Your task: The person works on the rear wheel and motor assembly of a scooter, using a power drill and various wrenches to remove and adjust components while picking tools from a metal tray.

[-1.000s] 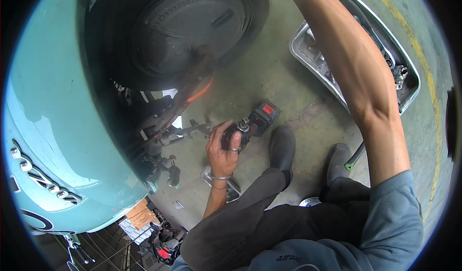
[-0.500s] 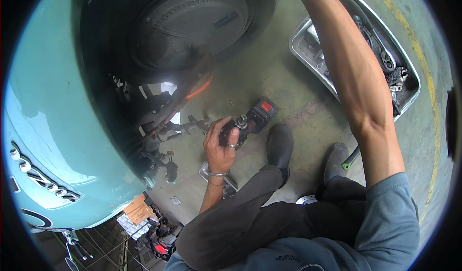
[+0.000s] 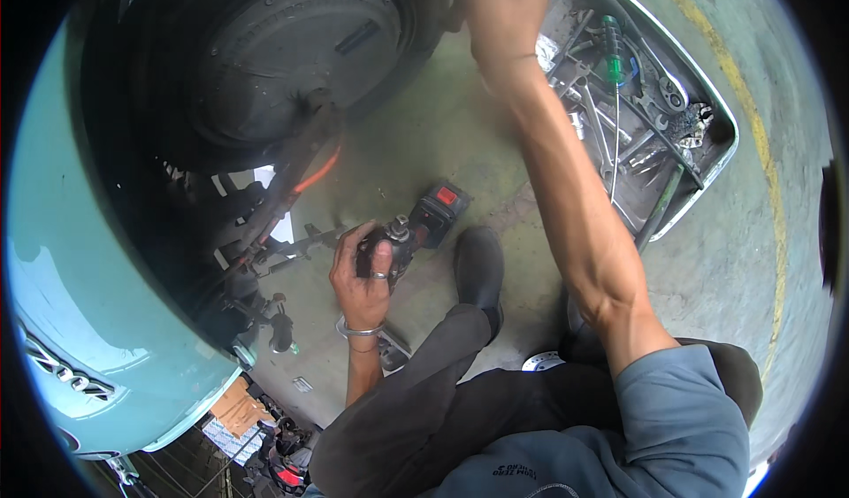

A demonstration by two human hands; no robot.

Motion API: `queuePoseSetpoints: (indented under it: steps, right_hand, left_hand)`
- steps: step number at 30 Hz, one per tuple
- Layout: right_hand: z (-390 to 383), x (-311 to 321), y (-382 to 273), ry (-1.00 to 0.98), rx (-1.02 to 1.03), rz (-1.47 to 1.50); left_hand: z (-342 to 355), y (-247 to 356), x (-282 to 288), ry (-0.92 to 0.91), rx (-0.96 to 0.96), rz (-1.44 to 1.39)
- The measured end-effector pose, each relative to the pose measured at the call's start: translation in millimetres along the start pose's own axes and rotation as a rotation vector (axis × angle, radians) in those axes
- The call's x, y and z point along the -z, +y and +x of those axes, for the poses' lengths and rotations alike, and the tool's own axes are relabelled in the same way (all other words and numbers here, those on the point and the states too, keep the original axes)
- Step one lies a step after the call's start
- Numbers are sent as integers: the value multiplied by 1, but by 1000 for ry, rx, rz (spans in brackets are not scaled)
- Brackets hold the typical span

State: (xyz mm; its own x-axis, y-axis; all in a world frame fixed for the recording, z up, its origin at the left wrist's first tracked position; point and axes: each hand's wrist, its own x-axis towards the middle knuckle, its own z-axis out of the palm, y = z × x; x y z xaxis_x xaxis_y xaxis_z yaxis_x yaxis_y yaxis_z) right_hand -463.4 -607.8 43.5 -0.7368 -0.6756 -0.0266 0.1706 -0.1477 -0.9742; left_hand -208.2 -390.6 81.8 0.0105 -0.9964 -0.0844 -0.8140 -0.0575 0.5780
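My left hand (image 3: pixel 363 277) is closed around the body of a black cordless impact wrench (image 3: pixel 389 249). The wrench's square drive points up, and its battery (image 3: pixel 440 213) with a red patch lies toward the right. At the top edge, my right hand (image 3: pixel 508 29) is stretched far forward, between the wheel (image 3: pixel 301 56) and the metal tool tray (image 3: pixel 721 166). Its fingers are smeared and partly cut off by the edge, so what they hold is unclear. Something dark shows beside them. In the tray lie a green-handled screwdriver (image 3: pixel 612 51), a ratchet (image 3: pixel 669 94) and several wrenches.
A teal vehicle body (image 3: pixel 97 259) fills the left side. Dark underbody parts and an orange-red bar (image 3: pixel 318 172) stand beside the wheel. A piece of cardboard (image 3: pixel 239 408) lies at the lower left. My boot (image 3: pixel 478 268) rests on the floor close to the wrench.
My view has shifted, so the scene sits further left and more of the tray shows. My right hand has come into sight at the top. The left hand keeps its hold on the wrench.
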Motion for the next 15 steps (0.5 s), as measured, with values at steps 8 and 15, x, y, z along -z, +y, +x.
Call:
queuePoseSetpoints:
  steps: [8, 15]
  right_hand:
    - [-203, 49, -38, -821, 237, 365]
    - [-197, 79, -45, -1217, 388, 348]
  left_hand:
    - [10, 25, 13, 161, 599, -1305]
    - [29, 8, 33, -205, 607, -1060]
